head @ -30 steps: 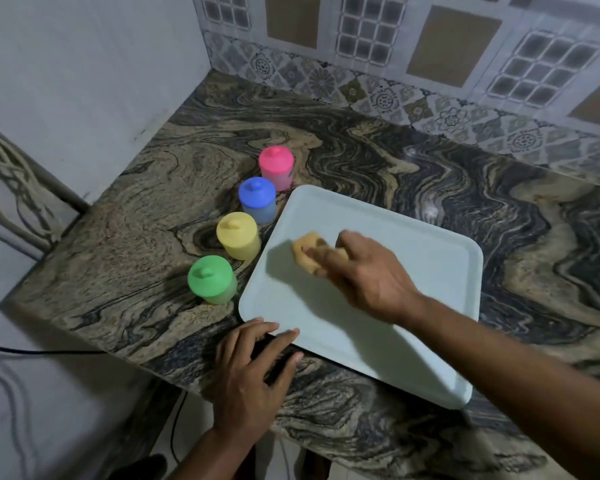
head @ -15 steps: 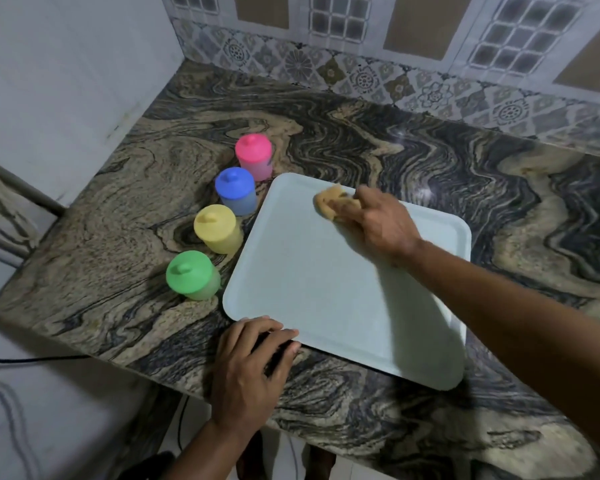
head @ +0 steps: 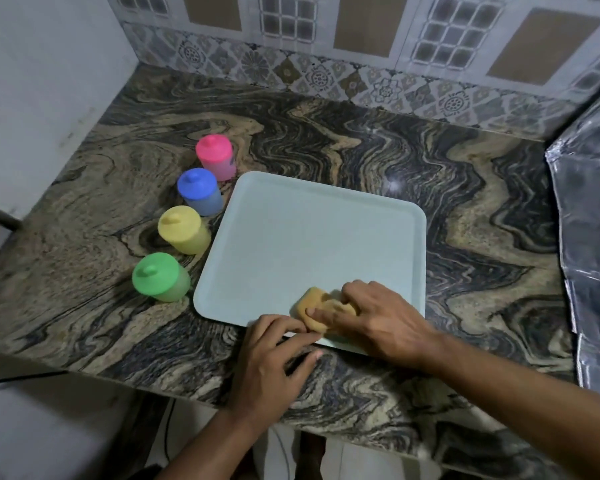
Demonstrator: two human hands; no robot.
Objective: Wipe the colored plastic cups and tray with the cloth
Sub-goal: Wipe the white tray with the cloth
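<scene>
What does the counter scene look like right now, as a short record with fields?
surface: marbled stone counter
tray: pale tray, flat on counter
cloth: yellow cloth on tray's near edge
right hand: right hand presses cloth
left hand: left hand steadies tray's near edge
cups: pink cup, blue cup, yellow cup, green cup in a row left of tray

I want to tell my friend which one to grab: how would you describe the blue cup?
Find the pale tray on the marbled counter. Four lidded cups line its left side. The blue cup is second from the back, between the pink cup and yellow cup.
</scene>
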